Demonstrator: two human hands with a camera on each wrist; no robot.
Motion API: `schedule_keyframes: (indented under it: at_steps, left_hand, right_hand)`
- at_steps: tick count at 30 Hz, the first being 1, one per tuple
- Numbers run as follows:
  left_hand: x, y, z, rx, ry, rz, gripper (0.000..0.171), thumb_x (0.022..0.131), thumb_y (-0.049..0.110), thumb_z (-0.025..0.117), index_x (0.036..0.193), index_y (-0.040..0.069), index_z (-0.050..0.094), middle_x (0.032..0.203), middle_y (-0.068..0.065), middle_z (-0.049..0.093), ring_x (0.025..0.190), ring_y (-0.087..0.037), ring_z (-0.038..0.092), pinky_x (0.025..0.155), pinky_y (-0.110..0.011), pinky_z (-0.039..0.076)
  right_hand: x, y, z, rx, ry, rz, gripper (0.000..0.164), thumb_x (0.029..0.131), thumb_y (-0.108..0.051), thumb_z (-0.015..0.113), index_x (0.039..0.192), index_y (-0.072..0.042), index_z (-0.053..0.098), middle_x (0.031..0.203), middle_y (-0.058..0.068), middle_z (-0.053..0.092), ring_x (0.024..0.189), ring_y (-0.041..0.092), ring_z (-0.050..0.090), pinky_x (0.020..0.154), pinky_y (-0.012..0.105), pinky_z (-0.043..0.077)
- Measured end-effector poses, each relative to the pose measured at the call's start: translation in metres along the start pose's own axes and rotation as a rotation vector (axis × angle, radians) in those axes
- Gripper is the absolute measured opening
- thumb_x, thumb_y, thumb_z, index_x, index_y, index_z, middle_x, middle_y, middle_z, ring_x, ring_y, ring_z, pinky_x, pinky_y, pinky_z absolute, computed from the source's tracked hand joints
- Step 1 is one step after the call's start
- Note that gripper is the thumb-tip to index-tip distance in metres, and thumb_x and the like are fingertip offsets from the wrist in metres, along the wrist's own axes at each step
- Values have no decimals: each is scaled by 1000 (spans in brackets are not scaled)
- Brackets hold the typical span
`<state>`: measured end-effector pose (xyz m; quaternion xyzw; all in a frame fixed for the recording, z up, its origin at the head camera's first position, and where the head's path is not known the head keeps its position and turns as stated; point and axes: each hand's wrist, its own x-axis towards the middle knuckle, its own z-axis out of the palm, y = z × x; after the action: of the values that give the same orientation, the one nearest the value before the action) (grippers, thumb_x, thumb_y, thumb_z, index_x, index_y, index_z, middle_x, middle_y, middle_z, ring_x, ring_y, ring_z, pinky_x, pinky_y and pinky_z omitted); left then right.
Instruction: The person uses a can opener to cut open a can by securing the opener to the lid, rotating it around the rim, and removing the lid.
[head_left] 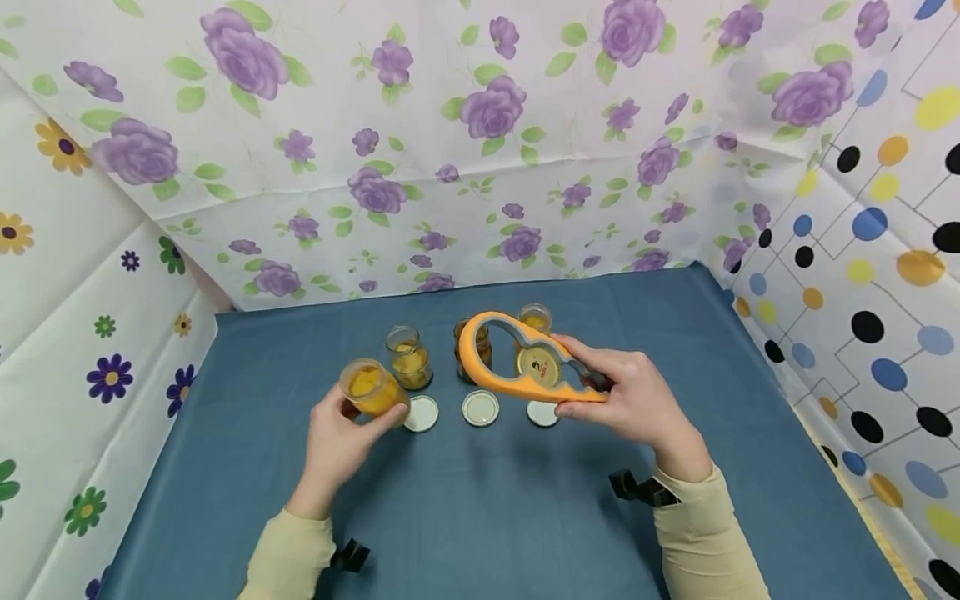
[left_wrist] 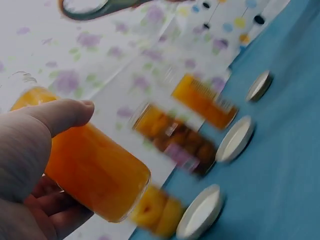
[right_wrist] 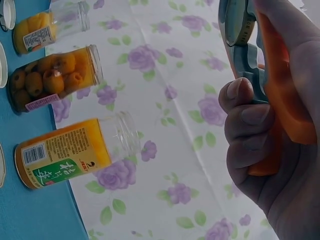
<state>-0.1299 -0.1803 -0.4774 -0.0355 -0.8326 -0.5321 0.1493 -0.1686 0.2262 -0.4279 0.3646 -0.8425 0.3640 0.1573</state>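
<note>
In the head view my left hand grips a lidless glass jar of orange-yellow fruit, raised and tilted above the cloth. Thumb and fingers wrap round that jar in the left wrist view. My right hand holds an orange jar opener by its handles, with the fingers curled round them in the right wrist view. A gold lid sits between the opener's grey toothed inner edges. The opener is held up in front of the jars at the back and partly hides them.
Three lidless jars stand at the back: yellow fruit, round brown fruit, and a labelled orange one. Before them lie three lids, left, middle and right, on blue cloth. Patterned sheets enclose the sides and back.
</note>
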Motion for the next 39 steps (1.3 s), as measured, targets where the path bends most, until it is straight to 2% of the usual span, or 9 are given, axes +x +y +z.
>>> schedule_keyframes:
  at_steps: [3,7,14,18,22,26,32,39]
  left_hand:
    - [11,-10,-16,26,39,-37,51,87,21,93,132,13,70,118,-6,71,102,-16,69,84,-18,55]
    - [29,-30,-25,67,69,-89,52,90,27,91,133,10,68,122,-10,70,107,-22,69,85,-18,54]
    - [59,-65,-18,69,108,-158,58,90,31,91,137,8,65,128,-15,69,116,-33,67,98,-48,55]
    - [70,-80,-14,48,145,-190,59,91,30,90,138,8,63,130,-16,68,119,-33,66,103,-52,53]
    - [74,-87,-16,42,163,-247,60,92,33,88,140,8,62,132,-16,67,121,-33,64,105,-51,52]
    - [74,-86,-19,64,132,-285,64,93,38,87,143,8,60,135,-18,65,125,-35,62,108,-53,50]
    - [71,-85,-24,57,86,-312,67,93,38,87,145,9,58,138,-18,63,126,-36,60,110,-53,49]
    - [62,-92,-22,-1,107,-330,68,92,36,88,147,9,57,141,-15,62,130,-32,59,113,-49,46]
  right_hand:
    - [0,-1,1,-8,0,-16,83,90,-71,71,155,-21,60,73,-15,49,59,2,40,52,23,35]
    - [0,-3,2,-13,0,-29,82,90,-69,71,154,-19,61,73,-16,49,59,1,39,51,23,35]
    - [1,-5,4,-34,-17,-33,82,89,-70,72,154,-21,61,73,-16,49,60,1,39,52,23,36]
    - [2,-5,5,-41,-23,-38,83,89,-70,72,155,-21,61,73,-16,50,60,1,40,52,23,36]
    - [2,-5,6,-42,-25,-35,83,90,-70,71,154,-20,61,73,-16,50,60,1,40,52,23,37]
    - [2,-5,5,-48,-22,-34,83,89,-70,72,154,-21,61,74,-17,50,60,0,40,53,24,37]
    - [3,-5,5,-46,-17,-41,82,89,-69,74,154,-21,61,73,-16,50,60,1,40,52,24,37]
    - [3,-3,8,-37,-24,-42,82,88,-67,77,154,-20,61,74,-16,50,60,1,40,53,24,37]
